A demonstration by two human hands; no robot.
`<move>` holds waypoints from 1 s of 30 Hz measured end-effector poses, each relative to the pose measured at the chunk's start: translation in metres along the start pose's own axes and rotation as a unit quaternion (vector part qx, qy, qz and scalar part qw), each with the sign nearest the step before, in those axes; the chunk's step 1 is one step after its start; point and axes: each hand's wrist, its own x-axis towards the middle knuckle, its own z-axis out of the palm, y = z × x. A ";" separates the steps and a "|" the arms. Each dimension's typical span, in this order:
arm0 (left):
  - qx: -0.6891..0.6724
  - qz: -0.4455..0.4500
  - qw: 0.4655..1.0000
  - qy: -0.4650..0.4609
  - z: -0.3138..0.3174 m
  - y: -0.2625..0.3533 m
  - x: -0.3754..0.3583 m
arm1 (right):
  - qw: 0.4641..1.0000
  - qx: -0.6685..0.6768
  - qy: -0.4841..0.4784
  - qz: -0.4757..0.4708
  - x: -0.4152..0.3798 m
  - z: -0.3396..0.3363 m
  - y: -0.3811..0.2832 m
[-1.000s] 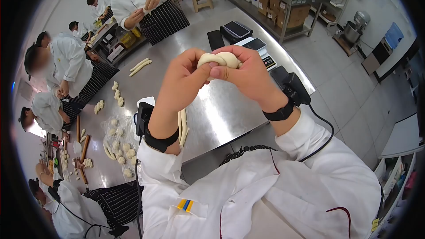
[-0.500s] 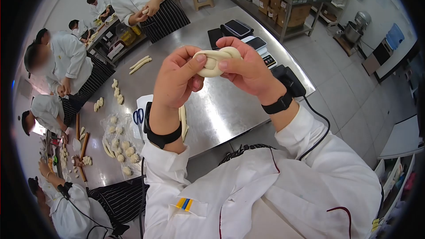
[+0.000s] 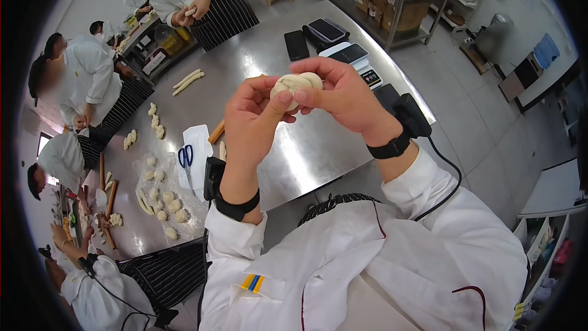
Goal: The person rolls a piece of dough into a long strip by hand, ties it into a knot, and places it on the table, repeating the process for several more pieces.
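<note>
A pale knotted piece of dough (image 3: 297,89) is held in the air over the steel table (image 3: 294,147). My left hand (image 3: 254,113) grips its left side, thumb in front. On the right side, my right hand (image 3: 340,95) pinches it with thumb and fingers. Below and left of my hands, scissors with dark blue handles (image 3: 185,156) rest on a white sheet (image 3: 197,138). Part of a wooden rolling pin (image 3: 217,132) shows beside my left wrist.
Dough balls (image 3: 174,205) lie on plastic at the left, with dough strips (image 3: 188,81) farther back. Phones and a scale (image 3: 349,53) stand beyond my right hand. Across the table a person (image 3: 196,0) holds dough; other people work along the left.
The dough looks more compact and rounder, turned between my fingers. Both hands have shifted slightly, the left one rightward. The rolling pin and more of the white sheet have come into view.
</note>
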 end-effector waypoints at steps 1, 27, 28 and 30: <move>0.027 -0.023 0.999 0.009 -0.002 0.001 0.000 | 1.000 0.000 -0.001 0.004 -0.001 0.001 0.002; -0.164 -0.203 0.962 0.082 -0.051 -0.125 -0.031 | 0.970 0.097 0.062 0.214 -0.022 -0.044 0.114; -0.154 -0.206 0.963 0.082 -0.053 -0.129 -0.032 | 0.968 0.097 0.064 0.221 -0.023 -0.046 0.120; -0.145 -0.212 0.963 0.084 -0.059 -0.133 -0.030 | 0.963 0.072 0.101 0.237 -0.022 -0.050 0.130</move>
